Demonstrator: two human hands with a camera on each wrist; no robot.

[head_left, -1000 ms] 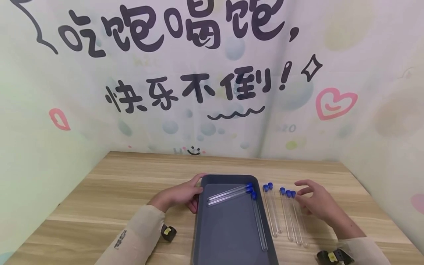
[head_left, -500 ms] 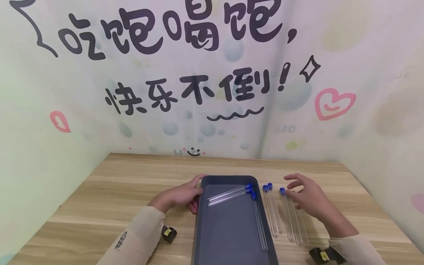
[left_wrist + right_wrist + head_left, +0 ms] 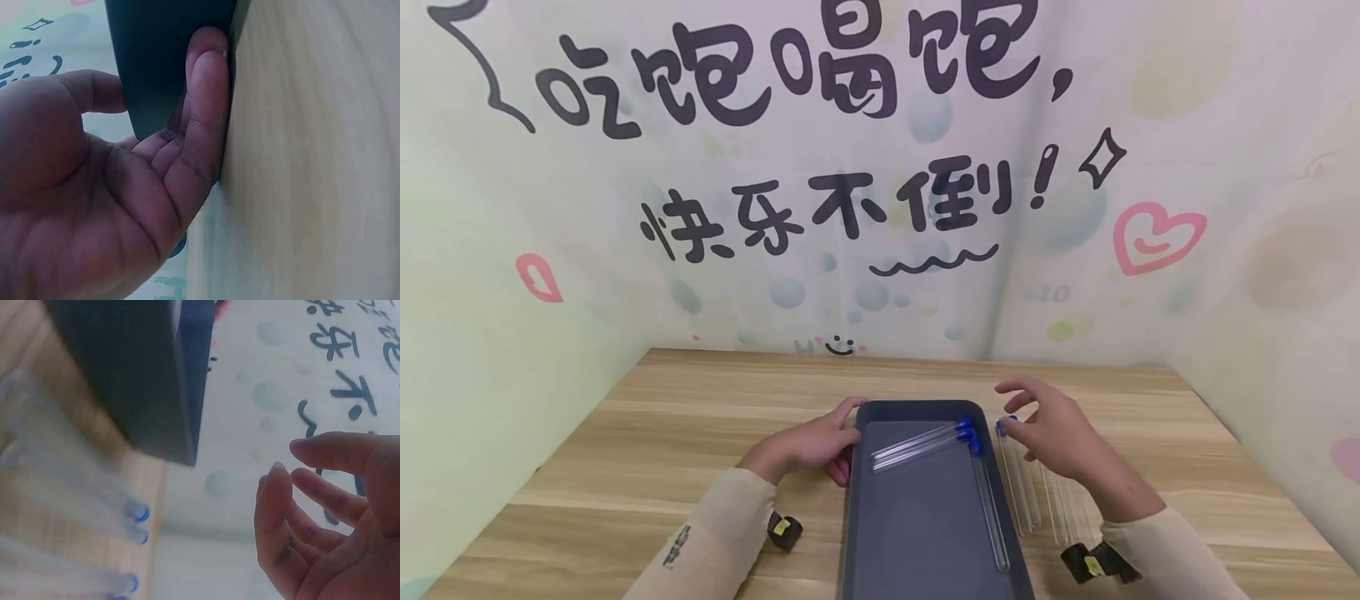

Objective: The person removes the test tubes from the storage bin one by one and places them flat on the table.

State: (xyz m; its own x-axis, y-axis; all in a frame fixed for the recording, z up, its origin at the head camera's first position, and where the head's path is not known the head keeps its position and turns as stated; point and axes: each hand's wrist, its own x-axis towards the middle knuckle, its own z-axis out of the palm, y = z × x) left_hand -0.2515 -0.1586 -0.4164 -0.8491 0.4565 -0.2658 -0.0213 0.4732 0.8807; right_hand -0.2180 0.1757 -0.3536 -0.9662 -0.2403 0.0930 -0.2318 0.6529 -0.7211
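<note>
My left hand point(image 3: 812, 442) grips the left rim of a dark grey tray point(image 3: 891, 542), the thumb at the rim and the other fingers against its outer wall, as the left wrist view shows. Three clear test tubes with blue caps lie in the tray: two test tubes point(image 3: 917, 446) slant across its far end, and one test tube point(image 3: 988, 508) runs along its right side. My right hand point(image 3: 1060, 429) is above the tubes to the tray's right, fingers loosely bent and holding nothing. Below it lie two capped test tubes point(image 3: 81, 481) and several more test tubes point(image 3: 1060, 508), their caps hidden in the head view.
The wooden table point(image 3: 685, 433) stretches out to both sides of the tray. Behind it hangs a pale printed curtain point(image 3: 760, 308) with large black writing. A black wrist camera point(image 3: 785, 531) is strapped by the left sleeve, another wrist camera point(image 3: 1093, 564) by the right.
My right hand has moved left, from the rightmost test tubes to those beside the tray. My left hand, the tray and the tubes have stayed put.
</note>
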